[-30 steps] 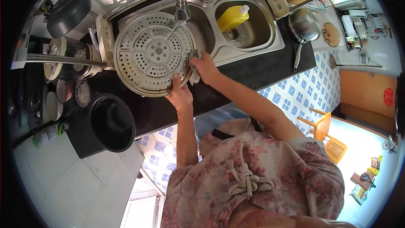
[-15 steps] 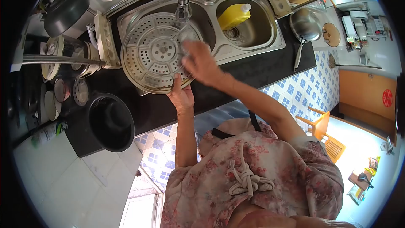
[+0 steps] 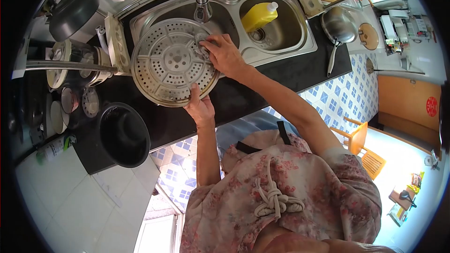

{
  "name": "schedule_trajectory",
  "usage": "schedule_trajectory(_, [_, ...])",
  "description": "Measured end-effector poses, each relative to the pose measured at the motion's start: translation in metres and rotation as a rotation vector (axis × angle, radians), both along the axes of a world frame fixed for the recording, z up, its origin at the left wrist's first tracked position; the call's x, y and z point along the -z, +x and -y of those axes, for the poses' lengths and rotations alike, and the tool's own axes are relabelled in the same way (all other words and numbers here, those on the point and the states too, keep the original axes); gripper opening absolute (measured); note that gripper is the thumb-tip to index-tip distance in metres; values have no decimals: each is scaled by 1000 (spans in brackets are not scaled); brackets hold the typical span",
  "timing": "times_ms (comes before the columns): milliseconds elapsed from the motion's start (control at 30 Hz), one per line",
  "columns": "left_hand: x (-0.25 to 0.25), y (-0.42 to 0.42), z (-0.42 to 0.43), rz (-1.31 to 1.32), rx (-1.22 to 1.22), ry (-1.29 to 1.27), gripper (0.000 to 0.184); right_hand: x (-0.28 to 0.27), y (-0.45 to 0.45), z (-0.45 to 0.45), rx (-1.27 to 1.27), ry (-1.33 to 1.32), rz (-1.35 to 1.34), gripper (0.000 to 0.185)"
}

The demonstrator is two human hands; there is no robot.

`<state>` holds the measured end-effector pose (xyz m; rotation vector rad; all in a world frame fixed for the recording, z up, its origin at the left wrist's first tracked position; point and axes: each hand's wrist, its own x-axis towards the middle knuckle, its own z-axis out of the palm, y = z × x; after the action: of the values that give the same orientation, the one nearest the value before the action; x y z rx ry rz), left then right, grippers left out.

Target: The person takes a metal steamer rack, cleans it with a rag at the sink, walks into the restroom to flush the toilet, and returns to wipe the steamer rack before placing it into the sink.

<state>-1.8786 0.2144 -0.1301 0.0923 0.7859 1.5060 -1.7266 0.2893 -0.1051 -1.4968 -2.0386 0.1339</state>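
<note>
The left hand [image 3: 200, 111] grips a round, perforated metal plate [image 3: 161, 63] by its rim over the steel sink [image 3: 268, 57] and black counter [image 3: 286, 78]; the right hand [image 3: 226, 56] clutches a crumpled grey cloth [image 3: 201, 46] against it.

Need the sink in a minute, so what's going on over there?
A person's left hand grips the near rim of a round, perforated metal tray, thumb on top. The right hand holds a greyish wad, possibly a scrubber, against the tray's upper right part. In this view the tray overlaps the left basin, and a yellow bottle lies in the right basin.
</note>
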Motion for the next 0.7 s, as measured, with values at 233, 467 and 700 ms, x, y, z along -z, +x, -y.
schedule_trajectory(233, [-2, 3, -3, -30, -24, 79, 59, -10, -6, 15, 24, -49, -52, 37])
schedule_trajectory(467, [3, 1, -4, -49, -41, 93, 60, 4, -1, 44, -64, -123, -60, 33])
schedule_trajectory(700, [3, 1, -7, -57, 9, 63, 57, 9, 13, 0, -16, -77, -30, 31])
